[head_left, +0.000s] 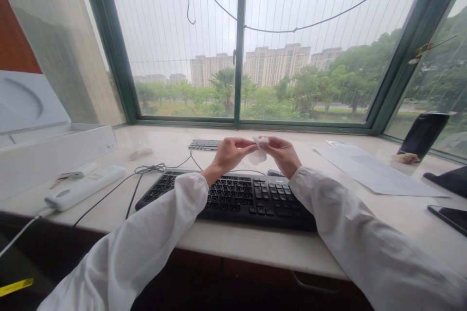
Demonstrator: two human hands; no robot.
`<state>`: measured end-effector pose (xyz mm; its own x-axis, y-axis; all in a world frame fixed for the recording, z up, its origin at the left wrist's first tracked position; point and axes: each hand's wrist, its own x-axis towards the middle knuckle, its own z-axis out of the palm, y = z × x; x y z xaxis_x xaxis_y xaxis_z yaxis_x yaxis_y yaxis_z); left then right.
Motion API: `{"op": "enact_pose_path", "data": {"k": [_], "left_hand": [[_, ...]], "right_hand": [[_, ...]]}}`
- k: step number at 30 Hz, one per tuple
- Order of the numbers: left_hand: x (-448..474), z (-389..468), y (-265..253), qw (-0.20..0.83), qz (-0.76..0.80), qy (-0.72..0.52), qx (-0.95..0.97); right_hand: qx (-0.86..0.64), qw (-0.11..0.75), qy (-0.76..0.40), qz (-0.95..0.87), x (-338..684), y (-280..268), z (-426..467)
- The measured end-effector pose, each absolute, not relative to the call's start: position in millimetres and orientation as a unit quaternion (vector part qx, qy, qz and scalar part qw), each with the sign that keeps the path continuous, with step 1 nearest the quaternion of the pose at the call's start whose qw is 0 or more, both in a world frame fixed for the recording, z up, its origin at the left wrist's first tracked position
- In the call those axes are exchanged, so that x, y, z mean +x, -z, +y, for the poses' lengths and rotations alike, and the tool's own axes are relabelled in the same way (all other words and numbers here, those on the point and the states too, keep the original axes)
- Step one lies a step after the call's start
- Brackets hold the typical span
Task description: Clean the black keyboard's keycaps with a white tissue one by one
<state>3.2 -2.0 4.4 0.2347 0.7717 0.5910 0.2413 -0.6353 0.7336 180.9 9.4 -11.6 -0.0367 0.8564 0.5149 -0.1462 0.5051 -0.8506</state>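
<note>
My left hand (pixel 230 154) and my right hand (pixel 283 155) meet above the back edge of a black keyboard (pixel 229 190). Between their fingertips is a thin, crumpled white tissue (pixel 258 156). The thumb and fingers of each hand are pinched together on it, and a loose part of the tissue hangs down. Whether anything is wrapped inside it cannot be seen. Both forearms, in white sleeves, reach over the keyboard and cover parts of it. Behind my left hand lies a small grey strip of keys (pixel 203 145), partly hidden by that hand.
A bundled black cable (pixel 150 168) lies left of the keyboard. Farther left are a white power strip (pixel 87 188) and a white box (pixel 82 142). On the right lie paper sheets (pixel 375 170), a flat phone (pixel 450 217) and an upright black device (pixel 423 135). A window closes off the back.
</note>
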Motion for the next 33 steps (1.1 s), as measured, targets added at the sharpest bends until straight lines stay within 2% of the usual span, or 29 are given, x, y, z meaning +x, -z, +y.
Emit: {"op": "enact_pose_path", "data": {"k": [5, 14, 18, 26, 33], "left_hand": [[5.7, -1.4, -4.3, 0.416, 0.374, -0.475, 0.679], [7.0, 1.8, -4.3, 0.554, 0.355, -0.450, 0.603], [6.2, -0.6, -3.9, 0.540, 0.342, -0.454, 0.620], [10.0, 2.4, 0.2, 0.547, 0.369, -0.494, 0.566], [4.5, 5.3, -4.9, 0.493, 0.389, -0.505, 0.592]], "right_hand": [[-0.279, 0.617, -0.396, -0.621, 179.8, 8.7, 7.3], [-0.266, 0.584, -0.328, -0.693, 184.2, 0.0, 0.5], [-0.265, 0.584, -0.328, -0.694, 182.8, -0.8, -1.3], [-0.305, 0.637, -0.345, -0.618, 171.5, 3.0, -3.3], [-0.331, 0.632, -0.306, -0.630, 180.6, -8.6, -0.4]]}}
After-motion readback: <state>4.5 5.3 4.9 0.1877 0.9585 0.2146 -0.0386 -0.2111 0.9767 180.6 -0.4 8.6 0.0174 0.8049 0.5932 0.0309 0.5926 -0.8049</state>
